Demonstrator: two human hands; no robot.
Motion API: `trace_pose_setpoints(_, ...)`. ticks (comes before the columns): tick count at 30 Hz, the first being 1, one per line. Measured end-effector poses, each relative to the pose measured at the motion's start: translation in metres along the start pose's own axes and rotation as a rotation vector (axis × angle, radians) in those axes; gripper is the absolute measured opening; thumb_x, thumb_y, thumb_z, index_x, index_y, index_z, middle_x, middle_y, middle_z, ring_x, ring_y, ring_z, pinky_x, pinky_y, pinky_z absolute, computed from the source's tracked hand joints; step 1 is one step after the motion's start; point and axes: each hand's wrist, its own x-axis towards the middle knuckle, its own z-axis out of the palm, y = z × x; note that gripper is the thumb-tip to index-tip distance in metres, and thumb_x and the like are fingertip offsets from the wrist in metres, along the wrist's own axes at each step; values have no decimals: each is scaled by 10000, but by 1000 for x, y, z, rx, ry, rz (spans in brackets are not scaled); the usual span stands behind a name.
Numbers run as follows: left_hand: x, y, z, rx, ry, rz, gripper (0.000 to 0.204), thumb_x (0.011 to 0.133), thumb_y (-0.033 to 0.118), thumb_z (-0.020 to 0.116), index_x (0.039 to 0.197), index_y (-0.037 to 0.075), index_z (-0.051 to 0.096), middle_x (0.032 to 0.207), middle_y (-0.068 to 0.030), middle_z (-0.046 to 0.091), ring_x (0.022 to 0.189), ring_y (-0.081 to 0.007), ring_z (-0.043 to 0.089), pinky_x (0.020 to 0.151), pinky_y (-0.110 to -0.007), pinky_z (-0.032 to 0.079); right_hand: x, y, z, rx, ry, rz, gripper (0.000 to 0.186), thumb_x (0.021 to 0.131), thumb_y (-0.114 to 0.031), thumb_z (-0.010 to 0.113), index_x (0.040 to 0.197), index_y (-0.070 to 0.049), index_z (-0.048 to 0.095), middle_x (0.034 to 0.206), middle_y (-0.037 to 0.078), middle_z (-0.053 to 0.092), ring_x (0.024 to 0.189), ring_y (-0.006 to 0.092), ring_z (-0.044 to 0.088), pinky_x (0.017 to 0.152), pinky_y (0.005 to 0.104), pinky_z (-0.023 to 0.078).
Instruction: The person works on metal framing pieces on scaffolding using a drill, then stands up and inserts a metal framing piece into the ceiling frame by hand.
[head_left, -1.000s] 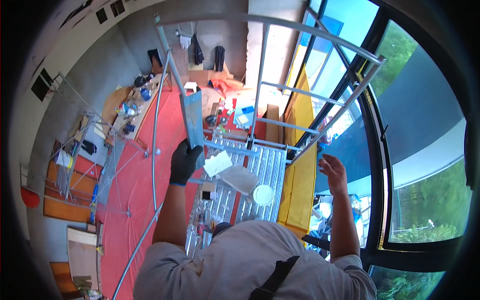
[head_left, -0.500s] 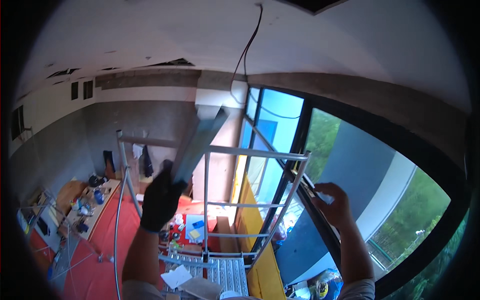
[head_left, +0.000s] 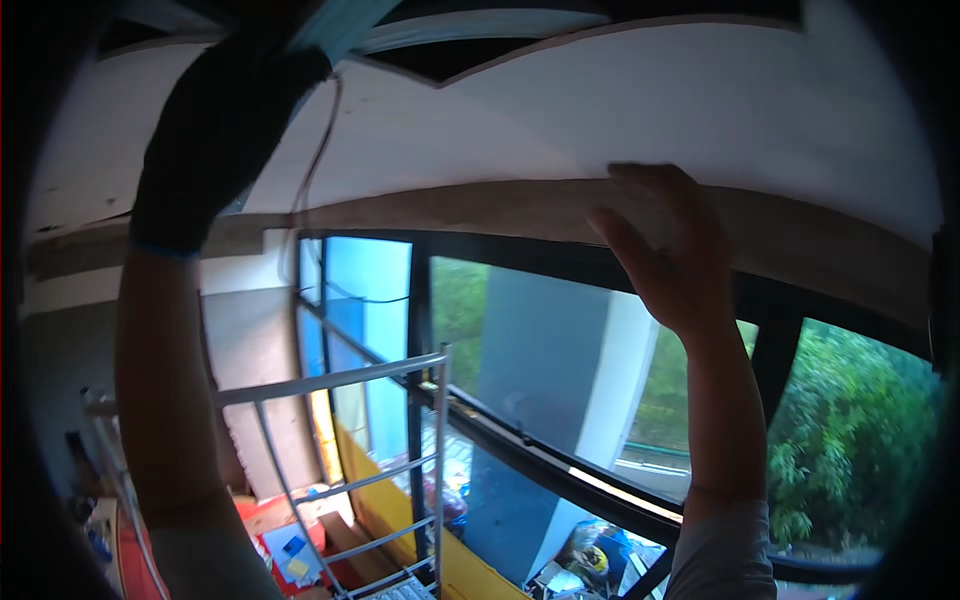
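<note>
By the edge of the ceiling opening (head_left: 438, 66), the left hand (head_left: 220, 138) grips a metal channel (head_left: 343, 22); the right hand (head_left: 685, 250) is empty, fingers parted. One-handed support could let the channel tilt into the ceiling (head_left: 500, 125).

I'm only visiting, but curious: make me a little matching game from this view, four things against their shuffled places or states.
1. left hand
2. right hand
3. metal strip
4. scaffold frame

A. bare and open
B. lower in the picture than both hands
C. wearing a dark glove
D. held in the gloved grip

Pairs: 1-C; 2-A; 3-D; 4-B
</note>
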Motion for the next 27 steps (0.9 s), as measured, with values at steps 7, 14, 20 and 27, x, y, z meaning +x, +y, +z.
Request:
trace_pose_setpoints(7, 30, 94, -24, -319, 132, -92, 288, 956, 204, 725, 1154, -4, 702, 1054, -173, 728, 949, -306, 707, 889, -469, 564, 60, 14, -22, -171, 95, -102, 423, 860, -371, 810, 1135, -64, 717, 1071, 143, 726, 1008, 305, 712, 886, 425, 560)
trace_pose_setpoints(14, 86, 105, -29, -1101, 135, -316, 376, 915, 253, 777, 1188, 4, 703, 1106, -183, 708, 991, -307, 669, 948, -437, 515, 107, 22, -38, -332, 226, -64, 495, 850, -452, 813, 1174, -86, 733, 1149, 119, 738, 1102, 276, 693, 930, 404, 544)
trace_pose_setpoints(20, 138, 110, -5, -1608, 15, -238, 407, 919, 281, 779, 1207, 14, 674, 1126, -158, 692, 1031, -283, 642, 947, -402, 515, 117, 32, -48, -442, 278, -93, 465, 859, -416, 792, 1163, -71, 725, 1172, 151, 719, 1116, 327, 678, 951, 434, 546)
trace_pose_setpoints(27, 140, 128, -7, -1438, 78, -136, 448, 980, 379, 686, 1223, 2, 681, 1081, -149, 721, 905, -263, 670, 869, -395, 528, 123, 16, -81, -606, 204, -100, 450, 859, -399, 793, 1154, -65, 727, 1147, 144, 727, 1096, 333, 681, 931, 431, 555)
